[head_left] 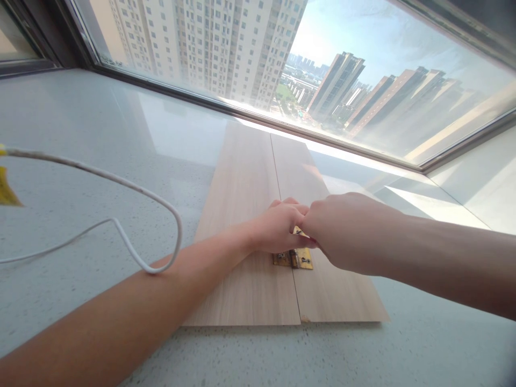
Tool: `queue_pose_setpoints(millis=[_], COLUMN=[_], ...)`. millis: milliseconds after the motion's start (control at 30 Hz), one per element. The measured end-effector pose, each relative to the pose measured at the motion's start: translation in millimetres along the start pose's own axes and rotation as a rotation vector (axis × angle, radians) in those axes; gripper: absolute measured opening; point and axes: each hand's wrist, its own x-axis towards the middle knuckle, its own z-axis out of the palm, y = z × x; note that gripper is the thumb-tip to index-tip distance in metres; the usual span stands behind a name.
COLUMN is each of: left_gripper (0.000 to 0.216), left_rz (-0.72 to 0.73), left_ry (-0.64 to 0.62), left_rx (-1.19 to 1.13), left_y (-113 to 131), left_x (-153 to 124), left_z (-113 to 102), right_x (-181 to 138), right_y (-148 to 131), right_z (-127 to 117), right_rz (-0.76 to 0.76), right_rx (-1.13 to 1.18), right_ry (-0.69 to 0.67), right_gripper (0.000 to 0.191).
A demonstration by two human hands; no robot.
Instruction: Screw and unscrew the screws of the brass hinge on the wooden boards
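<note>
Two pale wooden boards, a left board (242, 188) and a right board (342, 301), lie side by side with a thin seam between them. A brass-coloured hinge (304, 260) lies across the seam, with screws showing in its near part; my fingers cover the rest. My left hand (278, 228) rests over the hinge with its fingers bent and drawn together. Against it, from the right, my right hand (342, 231) is closed, fingertips pinched above the hinge. Whatever the two hands pinch is hidden behind the fingers.
A white cable (161, 204) loops at the left and passes over my left forearm. A yellow tag (8, 188) shows at the left edge. The boards lie on a speckled white sill (100, 215) below a framed window (282, 126).
</note>
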Motion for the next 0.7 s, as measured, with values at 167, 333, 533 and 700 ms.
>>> queue_pose_setpoints(millis=[167, 333, 533, 700], left_gripper=[0.013, 0.015, 0.013, 0.013], left_rz=[-0.021, -0.053, -0.074, -0.058], left_ry=[-0.021, -0.05, -0.044, -0.011], left_rx=[0.028, 0.038, 0.034, 0.054], left_y=[3.7, 6.9, 9.6, 8.1], left_x=[0.6, 1.9, 1.0, 1.5], left_z=[-1.1, -2.3, -4.8, -4.0], right_x=[1.1, -4.4, -6.1, 4.0], right_y=[9.7, 31.1, 30.1, 23.2], right_z=[14.9, 36.9, 33.7, 24.1], right_rz=[-0.076, -0.215, -0.29, -0.141], right_rx=[-0.005, -0.122, -0.108, 0.037], right_ry=[0.107, 0.277, 0.227, 0.155], right_gripper=[0.009, 0.026, 0.023, 0.016])
